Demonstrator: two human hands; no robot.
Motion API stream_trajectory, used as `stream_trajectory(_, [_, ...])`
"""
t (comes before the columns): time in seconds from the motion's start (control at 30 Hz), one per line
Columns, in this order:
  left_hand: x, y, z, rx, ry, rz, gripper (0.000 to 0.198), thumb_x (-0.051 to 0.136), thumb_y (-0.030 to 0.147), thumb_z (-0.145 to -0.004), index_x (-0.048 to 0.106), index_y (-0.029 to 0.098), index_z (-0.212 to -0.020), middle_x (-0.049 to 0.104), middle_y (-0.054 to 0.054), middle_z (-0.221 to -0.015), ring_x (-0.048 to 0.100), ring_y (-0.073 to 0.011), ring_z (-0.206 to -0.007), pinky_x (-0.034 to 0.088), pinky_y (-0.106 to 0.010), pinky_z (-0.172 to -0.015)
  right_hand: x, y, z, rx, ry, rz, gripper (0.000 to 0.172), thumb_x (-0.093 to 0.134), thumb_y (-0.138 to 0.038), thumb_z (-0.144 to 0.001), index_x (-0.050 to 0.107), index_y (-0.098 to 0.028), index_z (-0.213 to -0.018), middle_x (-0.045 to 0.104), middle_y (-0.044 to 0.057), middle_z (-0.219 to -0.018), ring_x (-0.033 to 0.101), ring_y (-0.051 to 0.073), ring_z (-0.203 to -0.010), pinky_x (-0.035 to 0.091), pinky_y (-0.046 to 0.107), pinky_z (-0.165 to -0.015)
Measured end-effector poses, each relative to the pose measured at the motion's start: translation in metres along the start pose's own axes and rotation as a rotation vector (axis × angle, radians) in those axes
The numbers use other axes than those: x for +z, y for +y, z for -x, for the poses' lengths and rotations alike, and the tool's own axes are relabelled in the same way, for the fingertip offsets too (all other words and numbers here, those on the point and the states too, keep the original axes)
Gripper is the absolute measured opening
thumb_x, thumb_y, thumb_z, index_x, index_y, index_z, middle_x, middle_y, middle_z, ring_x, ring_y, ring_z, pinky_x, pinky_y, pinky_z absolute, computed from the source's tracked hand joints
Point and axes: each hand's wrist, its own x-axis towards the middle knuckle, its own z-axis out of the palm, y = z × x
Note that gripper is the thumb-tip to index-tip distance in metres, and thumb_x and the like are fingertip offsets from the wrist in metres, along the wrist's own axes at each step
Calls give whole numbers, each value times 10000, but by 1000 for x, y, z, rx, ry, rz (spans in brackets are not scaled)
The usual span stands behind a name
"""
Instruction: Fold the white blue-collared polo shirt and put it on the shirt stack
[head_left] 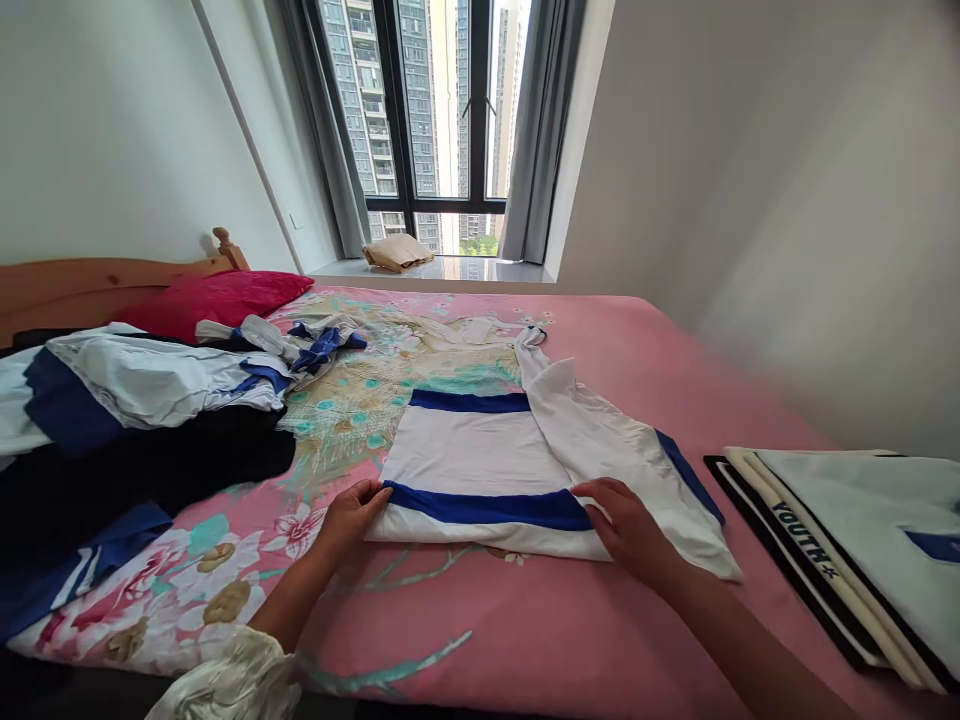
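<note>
While L hand [355,515] pinches shirt [465,445] @ L edge, bed [570,640] has room nearside.

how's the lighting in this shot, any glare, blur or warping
In the head view, the scene outside the window is brightest, partly washed out; a pale glow streaks the right wall; the bed edge there looks soft; the curtains splay outward toward the top; the left hand, right hand and white garment look fairly sharp.

I'm counting two bare hands [356,515] [621,518], one white-and-blue shirt [465,450], one clothes heap [165,378], one folded-clothes stack [847,500], one red pillow [225,300] and two grey curtains [328,130] [541,130] from over here lol.
</note>
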Motion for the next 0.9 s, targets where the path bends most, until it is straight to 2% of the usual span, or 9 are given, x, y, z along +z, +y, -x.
stream_trajectory(0.07, [-1,-3,-1,-2,26,-30,396,612,556,-655,645,186,-794,669,-4,-751,578,-164,-695,413,-229,-619,17,-13,-24,-88,-137,105,386,357,-198,-856,548,-231,-1189,611,45,-1174,420,233,-1229,341,406,-1008])
stream_trajectory(0.13, [-2,-7,2,-16,49,-67,384,618,554,-651,640,185,-750,645,9,-696,557,-157,-657,387,-225,-584,28,-17,-41,-85,-237,220,396,386,-169,-826,561,-221,-1178,627,53,-1141,443,248,-1195,328,420,-994])
stream_trajectory(0.23, [-5,-8,12,-42,28,-97,379,604,556,-672,627,179,-702,594,30,-616,514,-136,-600,344,-218,-537,33,-16,-57,-78,-327,337,256,455,-221,-798,638,-215,-976,662,56,-964,534,240,-1007,362,389,-899])
stream_trajectory(0.3, [-8,-6,20,-50,-53,-82,377,619,548,-666,641,177,-728,597,34,-623,513,-131,-595,349,-217,-533,32,-13,-61,-74,-319,351,183,477,-260,-788,636,-207,-861,658,47,-885,543,227,-938,371,357,-841])
stream_trajectory(0.43, [-12,2,26,-39,-229,-18,390,715,490,-571,679,169,-790,660,4,-731,572,-167,-682,427,-242,-606,33,-8,-60,-63,-239,280,182,453,-270,-793,607,-198,-859,646,36,-825,552,203,-900,373,317,-809])
stream_trajectory(0.5, [-13,6,21,-34,-220,5,436,688,516,-583,672,168,-844,672,-15,-771,588,-183,-716,450,-263,-638,35,-7,-59,-76,-216,240,190,439,-265,-792,597,-191,-866,636,32,-791,568,187,-833,381,310,-808])
stream_trajectory(0.6, [-10,9,6,-27,-129,1,493,616,583,-619,644,171,-889,667,-27,-789,591,-190,-730,448,-271,-642,37,-6,-59,-64,-169,198,197,418,-261,-789,586,-192,-866,626,24,-742,568,174,-722,398,301,-767])
stream_trajectory(0.77, [-5,8,-8,-75,-7,-103,416,601,596,-609,593,188,-685,589,18,-618,529,-152,-617,363,-242,-562,35,-6,-63,-2,-245,227,233,429,-279,-788,624,-206,-891,651,26,-770,579,178,-745,394,283,-736])
stream_trajectory(0.9, [-11,6,2,-126,-72,-137,403,681,566,-530,567,183,-580,498,51,-509,440,-110,-526,296,-230,-513,36,-4,-68,9,-325,311,268,425,-301,-797,657,-216,-901,675,40,-825,596,192,-793,375,293,-751])
